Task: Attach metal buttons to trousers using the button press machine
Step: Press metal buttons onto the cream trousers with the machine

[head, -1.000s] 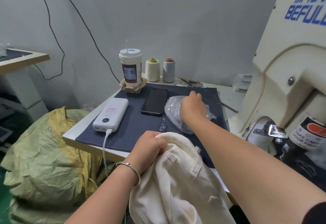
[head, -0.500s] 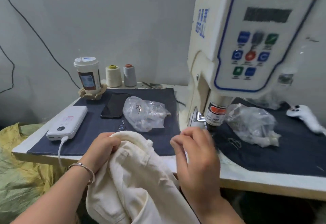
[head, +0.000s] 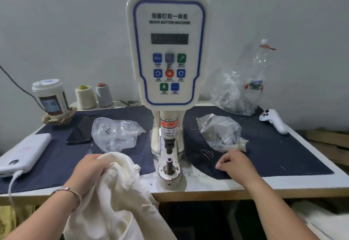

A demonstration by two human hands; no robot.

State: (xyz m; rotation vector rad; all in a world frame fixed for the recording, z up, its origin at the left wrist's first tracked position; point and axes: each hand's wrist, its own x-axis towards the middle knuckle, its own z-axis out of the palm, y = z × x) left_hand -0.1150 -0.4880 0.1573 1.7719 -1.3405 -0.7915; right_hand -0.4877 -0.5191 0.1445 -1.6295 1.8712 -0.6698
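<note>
The left hand (head: 90, 169) grips a bunch of the cream trousers (head: 113, 198) just left of the lower die (head: 168, 164) of the button press machine (head: 166, 50); most of the cloth hangs over the table edge toward the person. The right hand (head: 236, 164) is right of the die, resting over the dark cloth mat (head: 273, 154), its fingers curled in; whether they pinch a small button I cannot tell (the fingertips are hidden from here).

I think the step is loading the die. To do it well, the button part should sit flat on the post, then the waistband should be pulled smooth over it, fingers kept out from under the punch (head: 168, 145).

Left of the machine lie a clear bag of metal buttons (head: 115, 134), a phone (head: 81, 132) and a white power bank (head: 24, 152). Right of it is a second plastic bag (head: 221, 132). The table (head: 264, 185) stands against a plain grey wall.
</note>
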